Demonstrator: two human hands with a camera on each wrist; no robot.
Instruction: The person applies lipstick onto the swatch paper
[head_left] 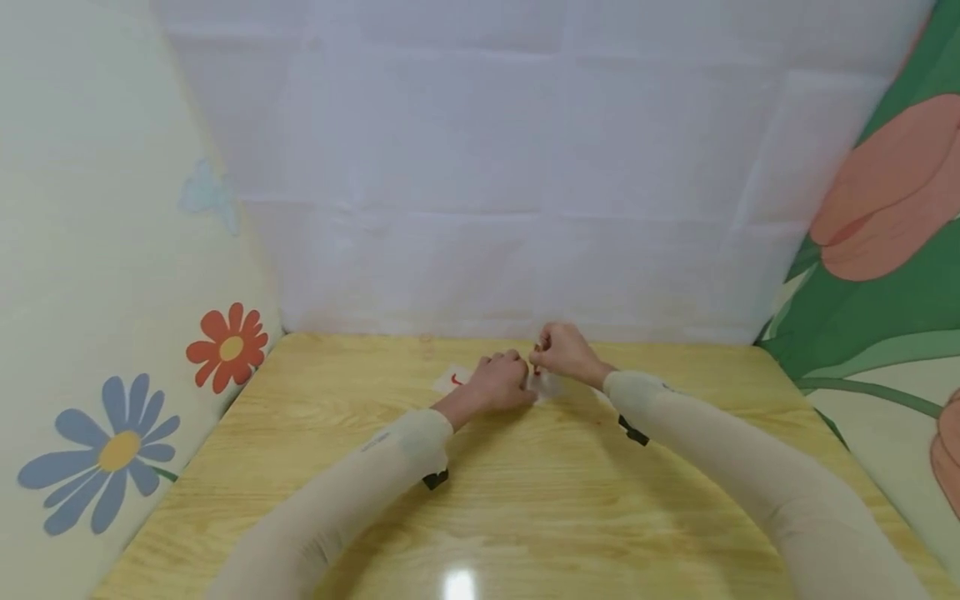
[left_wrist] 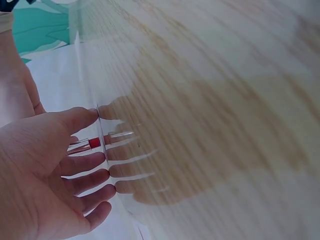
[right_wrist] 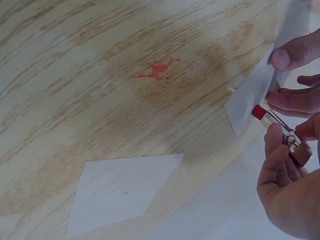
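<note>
My right hand [head_left: 564, 352] pinches a lipstick [right_wrist: 286, 132] in a shiny metallic case, its red tip [right_wrist: 258, 111] pointing at a small white paper [right_wrist: 245, 107]. The tip is right at the paper's edge. On that same paper, the fingertips of my left hand [head_left: 497, 385] press down, thumb and fingers spread and fairly straight. In the left wrist view, the lipstick [left_wrist: 92, 143] shows beyond the gap between left thumb and fingers. Left of my left hand lies a second paper [head_left: 452, 380] with a red curved stroke on it.
Another white paper [right_wrist: 125, 192] lies on the wood-grain table [head_left: 510, 508], by my right wrist. A red smear [right_wrist: 159, 69] marks the tabletop. A white sheet [head_left: 465, 183] hangs behind the table's far edge, between side walls painted with flowers.
</note>
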